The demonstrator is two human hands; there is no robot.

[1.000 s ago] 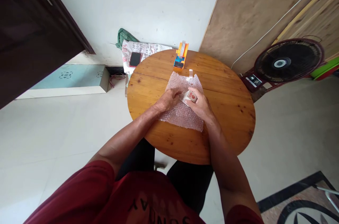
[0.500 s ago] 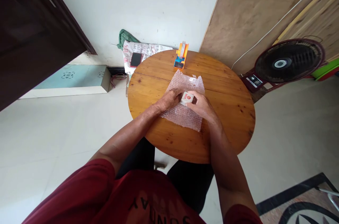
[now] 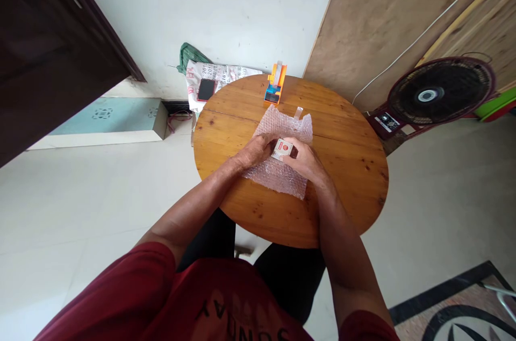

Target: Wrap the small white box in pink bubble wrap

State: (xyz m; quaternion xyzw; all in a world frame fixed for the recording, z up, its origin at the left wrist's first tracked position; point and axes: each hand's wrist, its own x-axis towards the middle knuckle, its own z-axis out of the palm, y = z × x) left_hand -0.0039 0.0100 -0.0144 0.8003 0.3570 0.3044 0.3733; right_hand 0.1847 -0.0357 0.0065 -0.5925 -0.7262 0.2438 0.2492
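Observation:
A small white box (image 3: 282, 148) with a red label is held between my two hands, over a sheet of pink-tinted bubble wrap (image 3: 282, 175). My left hand (image 3: 260, 150) grips the box's left side, its fingertips partly hidden. On the right side my right hand (image 3: 305, 158) is closed round the box, with the thumb at the near edge and fingers at the far one. The bubble wrap lies flat on the round wooden table (image 3: 346, 185). A strip of clear tape (image 3: 298, 112) sticks up at the wrap's far edge.
An orange tape dispenser (image 3: 275, 83) stands at the table's far edge. Left of it, a phone (image 3: 206, 90) rests on a printed white sack (image 3: 234, 75) beside the table. A dark fan (image 3: 439, 94) stands to the right, and a pale blue box (image 3: 108, 115) is on the floor at left.
The box has shifted very slightly to the left in my hands. The tape strip at the wrap's far edge now stands up more visibly.

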